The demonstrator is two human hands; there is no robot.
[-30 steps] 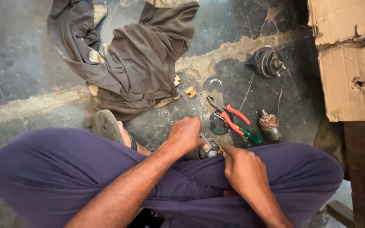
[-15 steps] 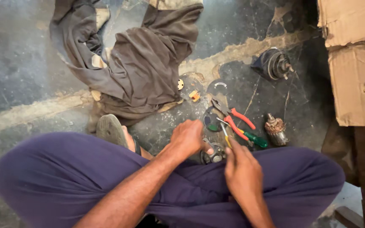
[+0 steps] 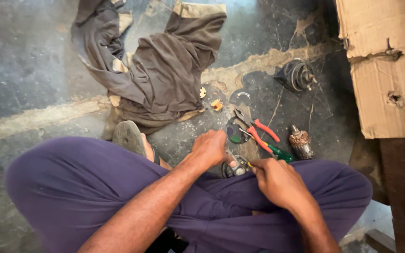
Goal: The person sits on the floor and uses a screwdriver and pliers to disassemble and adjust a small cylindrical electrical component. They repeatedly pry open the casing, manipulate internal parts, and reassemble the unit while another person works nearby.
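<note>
Seated cross-legged on the floor (image 3: 33, 84), our left hand (image 3: 210, 149) clamps the small metal part (image 3: 238, 167) steady at six o'clock; right hand (image 3: 277, 182) pinches a thin tool (image 3: 251, 165) against it. Pliers (image 3: 258, 133) lie at one o'clock.

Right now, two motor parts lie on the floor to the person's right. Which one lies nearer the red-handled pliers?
The copper-wound rotor, lying just right of the red-handled pliers. The dark round motor part lies farther up the floor, beside the cardboard box.
</note>
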